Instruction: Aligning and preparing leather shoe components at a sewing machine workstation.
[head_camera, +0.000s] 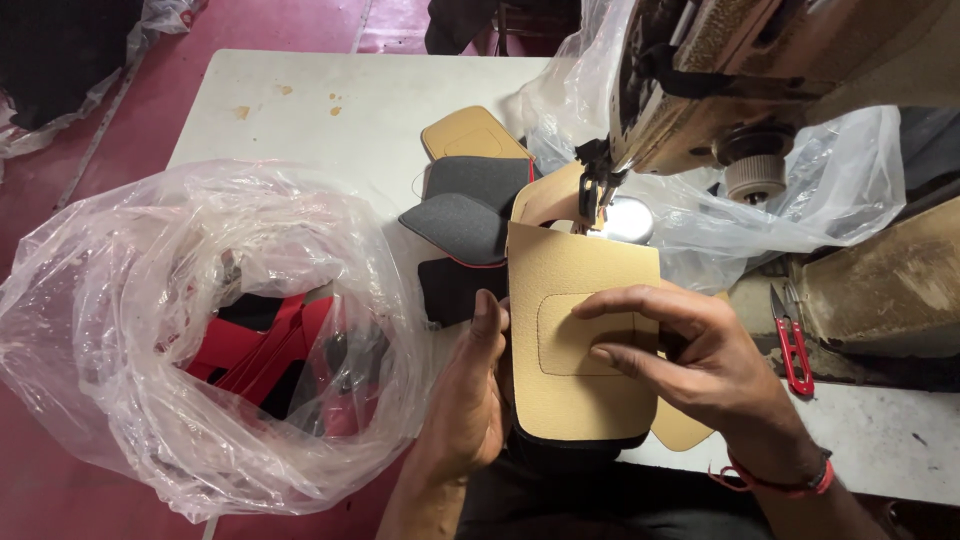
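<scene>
I am pressing the tan panel (585, 340) at centre frame with my right hand (690, 355), fingers spread flat on it, while my left hand (470, 400) is pinching its left edge. It looks light and floppy, best held by the edges. Above, the sewing machine (760, 70); the white tabletop (330, 110) is stained; bag (200, 330) at left.
</scene>
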